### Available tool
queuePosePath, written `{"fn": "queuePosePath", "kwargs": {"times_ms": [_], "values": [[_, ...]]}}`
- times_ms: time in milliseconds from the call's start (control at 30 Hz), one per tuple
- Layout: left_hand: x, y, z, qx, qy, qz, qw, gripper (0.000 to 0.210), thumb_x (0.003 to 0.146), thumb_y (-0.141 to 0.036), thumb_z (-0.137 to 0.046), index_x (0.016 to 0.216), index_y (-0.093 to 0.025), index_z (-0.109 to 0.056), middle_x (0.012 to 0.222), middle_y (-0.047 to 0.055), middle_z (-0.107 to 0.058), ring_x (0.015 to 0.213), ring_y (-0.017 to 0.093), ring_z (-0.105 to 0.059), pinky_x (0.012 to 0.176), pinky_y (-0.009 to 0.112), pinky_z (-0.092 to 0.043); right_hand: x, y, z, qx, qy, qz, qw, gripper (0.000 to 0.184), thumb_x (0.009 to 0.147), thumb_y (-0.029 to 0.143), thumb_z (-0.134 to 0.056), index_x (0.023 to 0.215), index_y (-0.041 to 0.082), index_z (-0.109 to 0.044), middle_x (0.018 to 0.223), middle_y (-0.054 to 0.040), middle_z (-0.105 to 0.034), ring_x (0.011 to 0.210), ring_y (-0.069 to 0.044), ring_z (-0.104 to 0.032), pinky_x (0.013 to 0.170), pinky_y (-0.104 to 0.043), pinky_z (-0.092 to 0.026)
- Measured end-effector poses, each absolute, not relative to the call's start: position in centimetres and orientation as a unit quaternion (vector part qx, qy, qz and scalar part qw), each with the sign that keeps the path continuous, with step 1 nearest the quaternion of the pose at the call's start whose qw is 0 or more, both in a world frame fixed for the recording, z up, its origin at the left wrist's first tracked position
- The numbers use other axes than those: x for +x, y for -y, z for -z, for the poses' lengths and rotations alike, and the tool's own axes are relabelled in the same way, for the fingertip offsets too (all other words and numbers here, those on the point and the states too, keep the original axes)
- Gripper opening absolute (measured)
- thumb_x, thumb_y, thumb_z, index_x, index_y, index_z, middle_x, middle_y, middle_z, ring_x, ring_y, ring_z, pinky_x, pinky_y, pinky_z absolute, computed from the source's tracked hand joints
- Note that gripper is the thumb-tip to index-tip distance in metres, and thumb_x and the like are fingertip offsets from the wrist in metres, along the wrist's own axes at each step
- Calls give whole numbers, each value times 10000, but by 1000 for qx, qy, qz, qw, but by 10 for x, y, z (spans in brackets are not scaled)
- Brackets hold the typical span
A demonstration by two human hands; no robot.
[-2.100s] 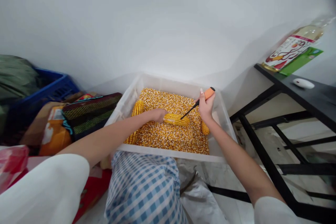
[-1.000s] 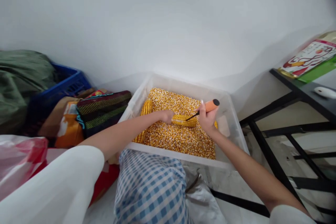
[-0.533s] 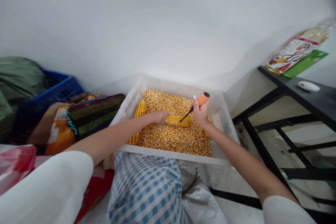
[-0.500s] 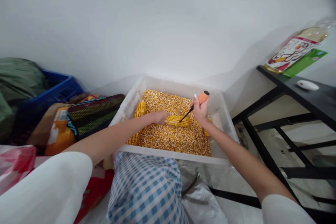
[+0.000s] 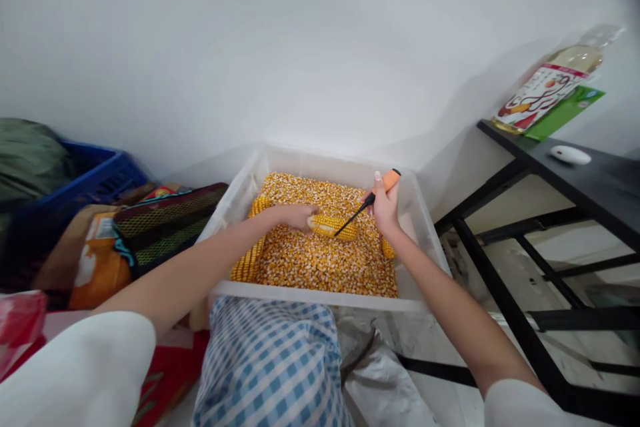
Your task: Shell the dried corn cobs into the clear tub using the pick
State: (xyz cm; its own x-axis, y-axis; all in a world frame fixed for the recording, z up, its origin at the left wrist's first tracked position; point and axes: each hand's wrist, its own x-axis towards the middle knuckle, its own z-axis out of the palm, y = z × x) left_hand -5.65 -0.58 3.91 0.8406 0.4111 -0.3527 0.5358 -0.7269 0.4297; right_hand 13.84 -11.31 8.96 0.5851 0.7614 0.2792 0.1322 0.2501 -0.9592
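My left hand [image 5: 299, 216] grips one end of a yellow corn cob [image 5: 345, 229], held lying sideways over loose corn kernels [image 5: 310, 267]. A pale strip without kernels runs along part of the cob. In my right hand [image 5: 385, 208] is a screwdriver [image 5: 392, 179] with an orange and black handle; its thin black shaft slants down left, and the tip meets the cob near the bare strip. The kernels lie in a translucent white plastic bin [image 5: 320, 295]. More whole cobs [image 5: 248, 260] rest along the bin's left side, and another cob [image 5: 388, 249] sits at its right.
On the right a black shelf [image 5: 530, 147] carries a bottle [image 5: 550, 90], a green box [image 5: 565, 113] and a white mouse-shaped object [image 5: 571, 155]. To the left are a blue crate [image 5: 110, 177] and a mesh bag [image 5: 170, 227]. Blue checked cloth [image 5: 275, 360] lies in front of the bin.
The screwdriver's tip has shifted left along the cob toward my left hand, and its handle has tilted. The camera view has turned slightly right.
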Motion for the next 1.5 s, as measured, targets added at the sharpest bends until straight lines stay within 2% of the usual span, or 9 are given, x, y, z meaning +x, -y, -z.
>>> {"fn": "queuePosePath", "kwargs": {"times_ms": [167, 367, 533, 767, 933, 1067, 1200, 1367, 1500], "values": [[-61, -1, -67, 886, -214, 95, 401, 518, 649, -432, -622, 1070, -136, -562, 531, -10, -579, 452, 126, -533, 443, 209, -391, 141, 122, -107, -523, 366, -187, 746, 330, 805, 531, -397, 915, 236, -296, 499, 98, -490, 288, -70, -375, 284, -182, -270], [-60, 2, -74, 839, -210, 54, 499, 668, 667, -414, -630, 1263, -174, -449, 749, 22, -669, 620, 131, -604, 562, 209, -430, 138, 128, -115, -521, 384, -160, 745, 319, 815, 509, -406, 939, 236, -296, 535, 94, -521, 310, -55, -396, 304, -167, -310], [-51, 11, -70, 803, -229, -36, 550, 571, 690, -467, -593, 1170, -162, -534, 743, 30, -655, 647, 130, -590, 573, 213, -422, 138, 129, -115, -524, 385, -165, 741, 329, 804, 500, -429, 954, 233, -310, 538, 92, -526, 299, -52, -388, 297, -161, -312], [-49, 12, -79, 811, -227, -161, 514, 464, 728, -489, -532, 1010, -130, -617, 701, 20, -583, 556, 85, -469, 475, 187, -328, 144, 129, -119, -503, 364, -175, 765, 320, 829, 516, -346, 982, 241, -286, 582, 76, -566, 333, -72, -463, 323, -168, -366], [-55, 5, -85, 838, -256, -189, 443, 447, 741, -534, -491, 879, -133, -633, 649, 4, -547, 586, 109, -476, 532, 209, -354, 136, 135, -122, -481, 390, -183, 764, 298, 824, 500, -381, 964, 253, -289, 654, 56, -589, 390, -77, -511, 394, -193, -435], [-46, 9, -71, 823, -285, -261, 417, 481, 770, -577, -407, 875, -162, -625, 813, 18, -584, 758, 146, -518, 669, 234, -395, 131, 138, -123, -499, 426, -183, 732, 303, 805, 493, -426, 948, 245, -328, 706, 30, -581, 494, -93, -556, 447, -210, -460], [-36, 15, -64, 771, -295, -270, 496, 535, 831, -579, -242, 926, -169, -573, 834, 23, -590, 673, 117, -506, 609, 223, -400, 130, 138, -119, -561, 499, -174, 637, 347, 703, 463, -580, 862, 195, -427, 738, -5, -565, 629, -116, -567, 509, -216, -473], [-37, 13, -84, 815, -322, -280, 393, 513, 838, -562, -265, 834, -149, -570, 743, 11, -571, 684, 124, -498, 671, 235, -401, 129, 136, -113, -614, 546, -205, 533, 416, 637, 440, -639, 916, 184, -466, 723, 16, -539, 615, -109, -548, 499, -210, -472], [-39, 18, -77, 827, -321, -274, 371, 502, 812, -570, -331, 988, -140, -522, 884, 34, -591, 823, 149, -529, 765, 256, -403, 146, 136, -117, -633, 555, -254, 476, 411, 652, 445, -626, 932, 189, -466, 682, 40, -532, 539, -95, -547, 443, -196, -455]]}}
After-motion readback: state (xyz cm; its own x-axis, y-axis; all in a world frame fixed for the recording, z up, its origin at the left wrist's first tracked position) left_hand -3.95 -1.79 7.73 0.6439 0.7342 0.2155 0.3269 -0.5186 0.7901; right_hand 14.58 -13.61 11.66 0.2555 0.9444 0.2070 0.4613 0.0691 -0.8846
